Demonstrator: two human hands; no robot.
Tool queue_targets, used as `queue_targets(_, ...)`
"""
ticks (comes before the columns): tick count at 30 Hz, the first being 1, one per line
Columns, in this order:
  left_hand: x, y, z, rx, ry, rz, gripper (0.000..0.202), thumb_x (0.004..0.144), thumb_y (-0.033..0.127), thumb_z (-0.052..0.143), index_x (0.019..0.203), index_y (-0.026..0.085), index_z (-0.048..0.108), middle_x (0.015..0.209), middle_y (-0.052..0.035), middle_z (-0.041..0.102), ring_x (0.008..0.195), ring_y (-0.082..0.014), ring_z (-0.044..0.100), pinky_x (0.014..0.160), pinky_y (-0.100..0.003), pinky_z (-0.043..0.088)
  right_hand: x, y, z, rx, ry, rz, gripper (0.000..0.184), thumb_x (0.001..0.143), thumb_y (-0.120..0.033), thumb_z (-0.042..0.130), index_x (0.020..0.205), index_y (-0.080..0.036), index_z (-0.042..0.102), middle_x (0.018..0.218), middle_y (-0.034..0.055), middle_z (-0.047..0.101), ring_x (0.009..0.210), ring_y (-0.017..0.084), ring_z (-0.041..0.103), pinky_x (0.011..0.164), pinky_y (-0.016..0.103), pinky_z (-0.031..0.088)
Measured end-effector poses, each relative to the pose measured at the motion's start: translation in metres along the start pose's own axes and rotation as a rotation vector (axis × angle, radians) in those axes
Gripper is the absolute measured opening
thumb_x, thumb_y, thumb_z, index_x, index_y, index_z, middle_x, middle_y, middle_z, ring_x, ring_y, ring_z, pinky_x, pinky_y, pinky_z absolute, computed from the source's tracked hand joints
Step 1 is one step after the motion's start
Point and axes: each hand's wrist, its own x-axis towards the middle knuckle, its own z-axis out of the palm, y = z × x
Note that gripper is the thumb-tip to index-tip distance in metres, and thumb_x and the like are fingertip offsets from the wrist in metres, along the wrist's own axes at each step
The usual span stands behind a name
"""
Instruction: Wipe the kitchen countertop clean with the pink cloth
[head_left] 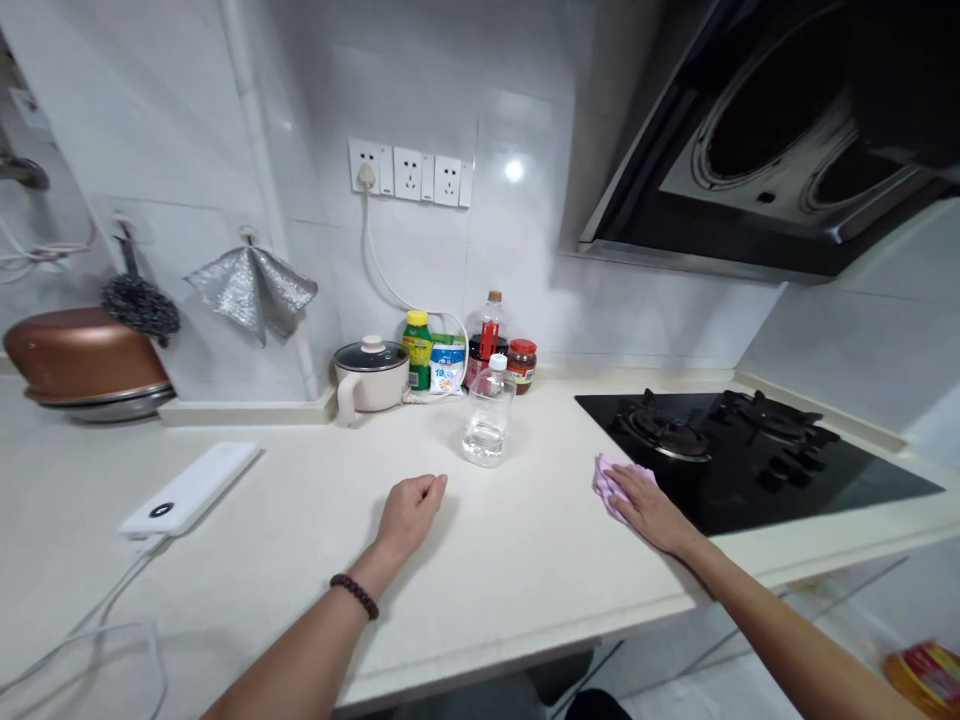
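Head view puts the right hand (pixel 651 508) flat on a lilac cloth (pixel 609 480), palm down, fingers stretched out and close together, pressing on the cloth and not pinching it. The cloth is bunched under the fingers and shows only past the fingertips, on the side away from the person and toward the left. It lies on the pale desk (pixel 525 570) right at the left edge of the black hob (pixel 757 455) (whether it laps onto the glass is hard to tell). The hand and forearm run on a slant from near right to far left, roughly along that hob edge, so the burners lie to the right of the cloth and bare desk to its left.

Across the desk, the left hand (pixel 411 510) rests well apart from the cloth, curled into a loose fist, knuckles up, holding nothing; a bead bracelet (pixel 355 595) sits on its wrist. The thing nearest to it is a clear bottle (pixel 487 418) with a white cap, upright, a little beyond it and to its right, not touching. That bottle stands between the two hands but farther back than both. The right hand alone is on the cloth.

Against the tiled wall stand a small lidded pot (pixel 371 375) and a cluster of jars (pixel 487 345). A white power bank (pixel 191 490) lies far to the left, its cable trailing toward the near edge. A hood (pixel 765 170) hangs over the hob.
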Motion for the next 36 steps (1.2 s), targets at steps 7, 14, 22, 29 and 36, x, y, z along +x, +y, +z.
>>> queue_targets(7,-0.004,0.007,0.004,-0.02,-0.062,-0.013,0.05,0.089,0.056,0.042,0.053,0.022,0.035,0.052,0.0051,0.028,0.052,-0.011,0.03,0.055,-0.027,0.023,0.033,0.014,0.008,0.014,-0.006,0.053,0.064,0.099,-0.06,0.032,0.143,-0.02,0.056,0.152,0.013,0.052,0.145,0.031,0.042,0.122,0.053,0.03)
queue_targets(14,-0.004,0.006,0.005,-0.023,-0.074,-0.037,0.05,0.088,0.055,0.044,0.052,0.021,0.035,0.052,0.0046,0.029,0.053,-0.0111,0.031,0.056,-0.027,0.025,0.1,0.026,0.025,-0.001,-0.037,0.062,0.062,0.097,-0.055,0.033,0.142,-0.02,0.056,0.148,0.0118,0.056,0.142,0.031,0.045,0.123,0.052,0.028)
queue_targets(22,-0.005,0.004,0.006,-0.041,-0.074,-0.047,0.05,0.089,0.055,0.043,0.053,0.021,0.035,0.052,0.0047,0.029,0.052,-0.0108,0.031,0.055,-0.027,0.024,0.19,0.023,0.042,-0.063,-0.106,0.197,0.061,0.097,-0.05,0.033,0.142,-0.015,0.056,0.15,0.0158,0.053,0.142,0.031,0.045,0.121,0.047,0.028)
queue_targets(29,0.0,-0.001,0.006,-0.047,-0.067,-0.056,0.052,0.089,0.059,0.041,0.052,0.021,0.036,0.051,0.0047,0.029,0.051,-0.0109,0.03,0.054,-0.027,0.023,0.249,-0.013,0.061,-0.047,-0.112,0.183,0.057,0.101,-0.05,0.029,0.144,-0.022,0.054,0.15,0.0144,0.053,0.145,0.031,0.041,0.119,0.052,0.027)
queue_targets(36,0.001,-0.003,0.005,-0.034,-0.05,-0.057,0.052,0.087,0.058,0.043,0.051,0.021,0.037,0.051,0.0047,0.03,0.052,-0.0111,0.031,0.055,-0.027,0.024,0.264,-0.079,0.076,0.012,-0.192,0.042,0.061,0.101,-0.051,0.033,0.151,-0.02,0.045,0.16,0.0104,0.042,0.149,0.029,0.032,0.123,0.048,0.02)
